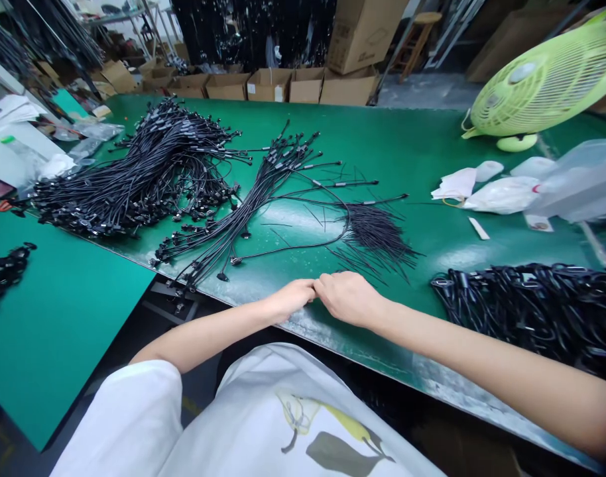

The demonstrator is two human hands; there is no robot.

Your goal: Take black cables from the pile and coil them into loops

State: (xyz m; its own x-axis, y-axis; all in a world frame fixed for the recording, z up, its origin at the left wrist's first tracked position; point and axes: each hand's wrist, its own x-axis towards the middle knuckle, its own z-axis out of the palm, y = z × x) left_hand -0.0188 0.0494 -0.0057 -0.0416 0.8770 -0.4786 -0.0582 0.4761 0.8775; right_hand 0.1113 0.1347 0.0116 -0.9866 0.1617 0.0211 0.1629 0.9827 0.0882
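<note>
At the table's near edge, my left hand (294,299) and my right hand (349,297) meet with fingers pinched together. Whatever they grip is hidden by the fingers. Just beyond them lies a heap of thin black ties (377,233), a few strewn loose around it. A loose bunch of black cables with connectors (256,199) spreads to the left of the ties. One single cable (293,248) curves from that bunch toward the heap. Farther left rests a large pile of straight black cables (128,169).
Coiled black cables (532,311) lie to the right, beside my right forearm. A green fan (546,86) stands at the back right, near white plastic bags (506,192). Open cardboard boxes (268,85) line the far side of the green table (422,152).
</note>
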